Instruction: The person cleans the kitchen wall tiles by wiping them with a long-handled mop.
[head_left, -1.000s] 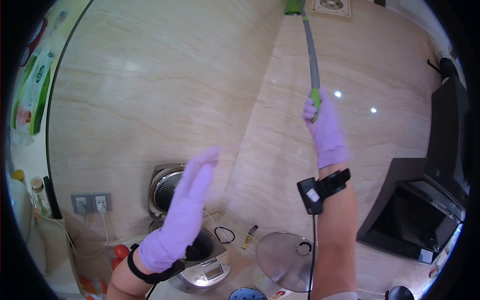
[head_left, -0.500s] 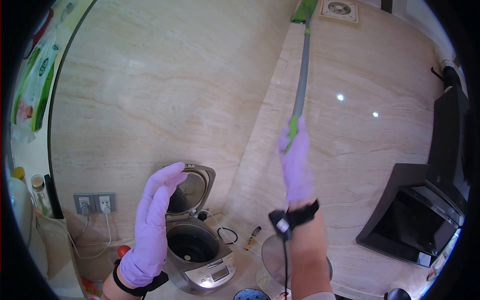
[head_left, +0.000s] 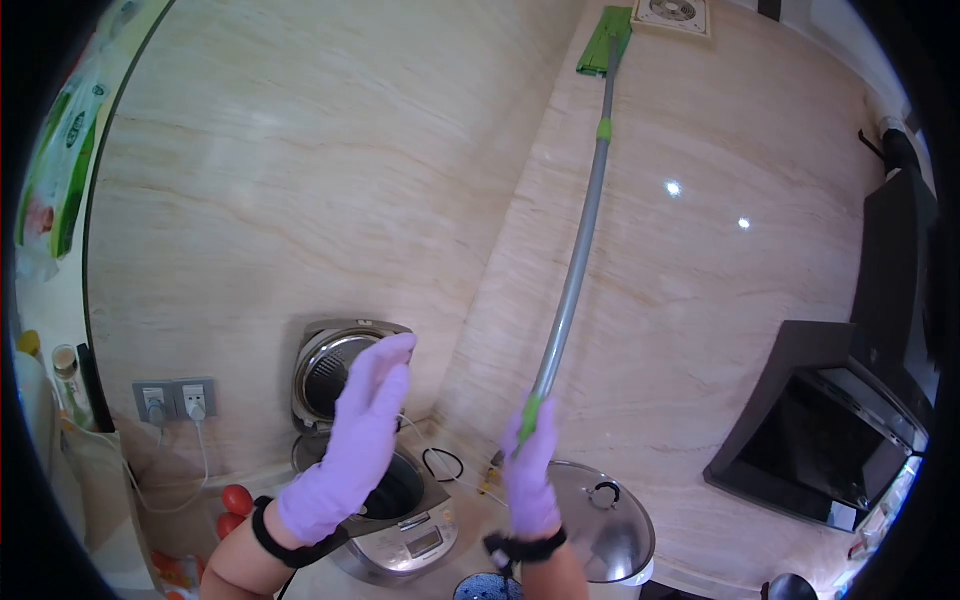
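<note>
In a purple glove, my right hand [head_left: 530,465] grips the green lower end of a long flat mop with a grey pole [head_left: 578,270]. Its green mop head [head_left: 606,42] is against the tiled wall near the top, just left of and below a square vent fan [head_left: 672,14]. My left hand [head_left: 365,430], also gloved in purple, is raised with fingers stretched out and holds nothing. It hovers in front of a rice cooker [head_left: 400,545] whose lid [head_left: 335,375] stands open, hiding part of the cooker's bowl.
A lidded pan [head_left: 605,525] and a blue patterned bowl [head_left: 487,588] stand on the counter. Red tomatoes [head_left: 236,500] lie left of the cooker. Plugged sockets [head_left: 174,399] are on the left wall; a black range hood [head_left: 820,430] juts out at right.
My right hand has come down and left with the pole, and the mop head has moved lower along the wall. My left hand has shifted right across the cooker.
</note>
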